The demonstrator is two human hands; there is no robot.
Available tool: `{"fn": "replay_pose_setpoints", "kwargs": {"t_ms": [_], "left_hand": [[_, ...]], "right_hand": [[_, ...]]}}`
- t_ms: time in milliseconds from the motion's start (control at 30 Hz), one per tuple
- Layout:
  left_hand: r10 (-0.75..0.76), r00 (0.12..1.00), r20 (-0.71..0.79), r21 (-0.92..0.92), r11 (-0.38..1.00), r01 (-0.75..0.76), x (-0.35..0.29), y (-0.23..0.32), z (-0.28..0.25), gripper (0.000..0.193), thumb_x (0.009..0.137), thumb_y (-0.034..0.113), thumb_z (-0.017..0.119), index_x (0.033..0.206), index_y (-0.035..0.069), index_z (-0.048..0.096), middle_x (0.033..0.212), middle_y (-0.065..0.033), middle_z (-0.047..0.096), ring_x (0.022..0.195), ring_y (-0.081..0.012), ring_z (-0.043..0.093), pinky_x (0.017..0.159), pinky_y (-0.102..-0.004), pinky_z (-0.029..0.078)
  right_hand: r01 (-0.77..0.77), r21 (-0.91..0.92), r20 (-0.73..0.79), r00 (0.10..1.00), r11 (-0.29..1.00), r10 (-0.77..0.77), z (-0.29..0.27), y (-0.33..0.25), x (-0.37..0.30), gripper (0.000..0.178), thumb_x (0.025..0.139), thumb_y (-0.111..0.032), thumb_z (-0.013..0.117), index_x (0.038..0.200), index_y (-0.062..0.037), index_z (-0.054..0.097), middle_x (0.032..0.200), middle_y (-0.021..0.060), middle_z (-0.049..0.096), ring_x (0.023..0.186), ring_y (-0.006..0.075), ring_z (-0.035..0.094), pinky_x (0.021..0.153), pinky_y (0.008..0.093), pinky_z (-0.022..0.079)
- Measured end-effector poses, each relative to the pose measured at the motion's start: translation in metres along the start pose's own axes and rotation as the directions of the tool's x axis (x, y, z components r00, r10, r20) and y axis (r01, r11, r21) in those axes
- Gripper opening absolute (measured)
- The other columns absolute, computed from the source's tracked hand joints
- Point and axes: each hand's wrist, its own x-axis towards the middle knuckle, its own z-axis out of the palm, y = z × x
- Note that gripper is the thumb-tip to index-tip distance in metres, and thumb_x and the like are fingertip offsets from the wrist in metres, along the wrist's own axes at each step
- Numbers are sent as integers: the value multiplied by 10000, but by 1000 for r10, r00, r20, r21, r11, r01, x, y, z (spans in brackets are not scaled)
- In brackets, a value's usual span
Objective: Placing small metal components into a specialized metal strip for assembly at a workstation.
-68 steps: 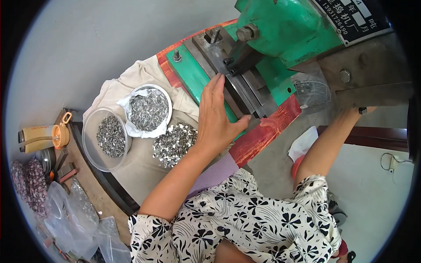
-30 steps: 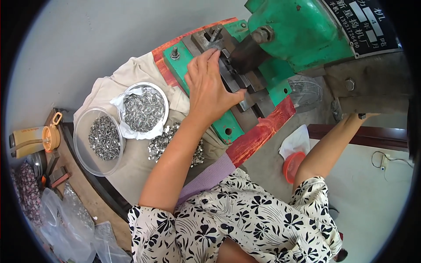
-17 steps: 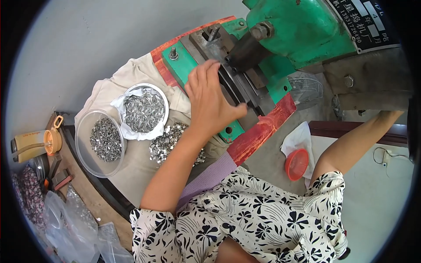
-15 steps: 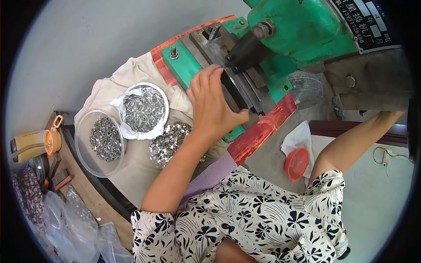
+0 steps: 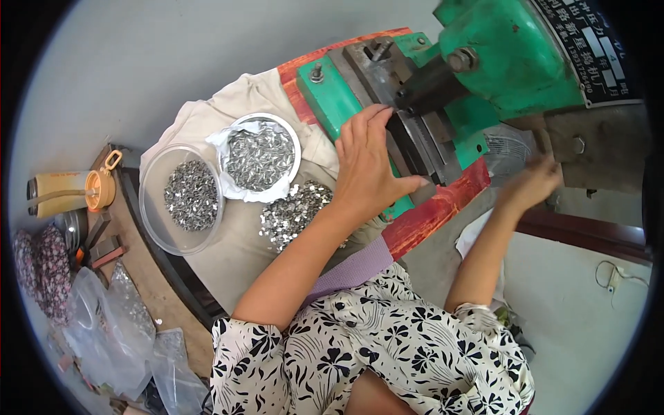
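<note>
Up at the green press (image 5: 512, 62), the left hand (image 5: 370, 162) is the one doing the close work. It lies flat and loosely spread, palm down, fingertips (image 5: 377, 114) right against the dark steel die block (image 5: 415, 149) and the thumb hooked along the block's near edge. Can't tell if it's pinching one of the little metal pieces under there, the fingers hide that spot.

The die block's long axis runs diagonally, from upper left down to lower right, and the hand sits along its left flank, so anything going in goes in sideways from the left. The loose heap of small shiny pieces (image 5: 294, 211) lies on the cloth-covered bench (image 5: 228, 256) just below and left of that wrist, basically under the forearm, so it's very near the left hand and well apart from the other one.

The right hand (image 5: 536, 183) is out on the far side of the press, down by the grey metal frame (image 5: 602, 149). It's motion-blurred, fingers look curled, but whether it's gripping something I can't say.

Further left on the cloth: a foil-lined bowl (image 5: 261, 158) of slim pieces and a clear plastic tub (image 5: 183, 197) of darker bits, touching each other.
</note>
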Motion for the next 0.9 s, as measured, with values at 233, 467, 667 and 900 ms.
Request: {"fn": "replay_pose_setpoints", "kwargs": {"t_ms": [233,467,667,900], "left_hand": [[1,1000,13,-35,999,0,-6,0,-8,1091,531,215,934,1425,1,347,1390,-186,369,1290,-386,364,1072,-469,331],[38,995,-90,-139,989,-50,-16,5,-8,918,614,162,868,1384,11,392,1299,-206,428,1189,-405,426,1028,-470,371],[33,997,-66,-252,967,-48,-32,13,-20,581,759,88,735,1281,13,491,1185,-175,498,1130,-377,474,985,-439,407],[59,997,56,-399,917,-32,-49,27,-37,286,811,71,689,1086,22,629,1063,-126,577,989,-308,611,807,-368,517]], "right_hand": [[-23,-87,895,437,996,88,44,-44,-63,218,946,-67,585,1097,64,669,979,80,703,907,100,610,833,243,466],[-163,-60,797,587,985,145,27,-28,-57,264,975,-104,563,1202,15,627,1073,56,661,923,120,593,830,255,461],[235,-154,914,403,960,48,-19,-46,-90,139,951,-115,599,908,8,549,763,58,487,691,140,490,616,289,394],[584,-48,840,463,810,-284,-34,-57,-100,137,997,-103,525,990,27,564,820,161,529,674,281,492,650,327,437]]}}
